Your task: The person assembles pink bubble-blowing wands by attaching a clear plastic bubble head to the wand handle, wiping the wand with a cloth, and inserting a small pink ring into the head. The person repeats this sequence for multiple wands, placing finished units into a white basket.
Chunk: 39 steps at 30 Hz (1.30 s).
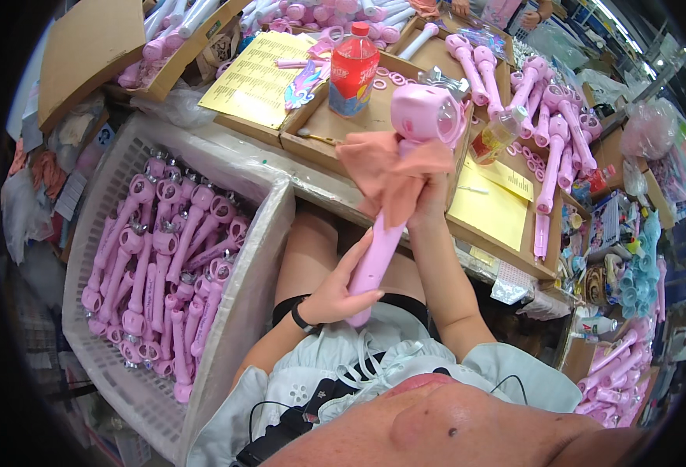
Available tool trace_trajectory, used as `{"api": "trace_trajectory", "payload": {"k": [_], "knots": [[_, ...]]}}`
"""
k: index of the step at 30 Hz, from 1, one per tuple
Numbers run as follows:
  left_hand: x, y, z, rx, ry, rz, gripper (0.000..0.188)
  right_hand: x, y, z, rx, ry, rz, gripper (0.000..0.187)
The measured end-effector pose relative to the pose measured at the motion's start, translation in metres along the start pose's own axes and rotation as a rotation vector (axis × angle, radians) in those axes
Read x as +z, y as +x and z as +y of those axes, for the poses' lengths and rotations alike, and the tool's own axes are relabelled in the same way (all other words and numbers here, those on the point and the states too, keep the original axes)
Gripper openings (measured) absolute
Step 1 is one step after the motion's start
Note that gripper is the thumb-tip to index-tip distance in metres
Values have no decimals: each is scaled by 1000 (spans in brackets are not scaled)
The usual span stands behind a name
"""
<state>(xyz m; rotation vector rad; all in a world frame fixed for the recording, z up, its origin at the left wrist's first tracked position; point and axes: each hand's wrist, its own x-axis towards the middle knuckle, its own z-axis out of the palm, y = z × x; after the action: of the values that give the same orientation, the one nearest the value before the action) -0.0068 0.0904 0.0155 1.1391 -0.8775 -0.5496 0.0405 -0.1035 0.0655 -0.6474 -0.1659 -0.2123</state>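
A pink toy wand (380, 261) with a bulky round head and a clear round window is held up in front of me, tilted, head away from me. My left hand (334, 297) is closed round the lower part of its handle. Higher up, my right hand (430, 196) grips an orange cloth (393, 165) that is wrapped about the wand's neck, just below the head. The cloth hides that part of the wand and some of my right fingers.
At my left stands a white plastic crate (261, 241) full of similar pink wands (176, 257). On the bench are a red-capped drink bottle (354, 74), a second bottle (498, 136), yellow paper sheets (253, 78), pink rings (393, 78) and more wands (557, 148). Another person's hands show at the far edge.
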Motion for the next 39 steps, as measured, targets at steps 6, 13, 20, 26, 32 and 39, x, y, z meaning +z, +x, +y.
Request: {"api": "trace_trajectory", "payload": {"k": [6,13,20,26,32,39], "knots": [[2,-9,-1,-226,-1098,-193,91,6,9,-19,186,177,-290,33],[-8,5,-11,-7,921,175,63,-7,-5,7,-9,-427,79,35],[8,8,-15,172,502,386,58,10,-54,46,-315,-823,260,60],[-46,18,1,130,-126,463,76,14,-53,15,90,-893,114,30],[-52,41,10,178,-125,561,91,44,-76,35,236,-1258,-163,18],[-62,50,44,365,-391,763,100,31,-107,17,450,-1191,-269,23]]}}
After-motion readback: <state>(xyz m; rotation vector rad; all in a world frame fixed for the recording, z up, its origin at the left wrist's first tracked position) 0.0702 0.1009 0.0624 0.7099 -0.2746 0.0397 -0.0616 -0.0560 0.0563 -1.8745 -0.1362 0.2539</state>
